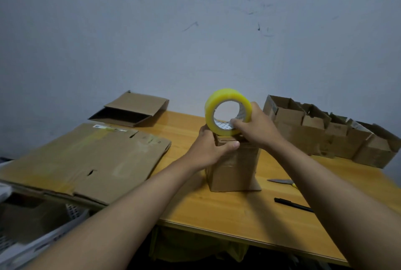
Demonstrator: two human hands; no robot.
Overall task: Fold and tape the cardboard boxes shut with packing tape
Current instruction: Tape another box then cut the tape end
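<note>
— At frame centre, which step is this?
— Taping, I judge. The left hand (209, 147) grips the top of the small box (234, 166) on the worktop (217, 207); the right hand (253, 127) holds the tape roll (227, 111) upright just above it, fingers curled through the core.
— Next?
— Probably pull the tape across the seam, keeping the flaps pressed flat.
— Materials?
— Dull, creased cardboard; a glossy yellowish ring. More boxes (325, 135) wait at right, open-topped.
</note>
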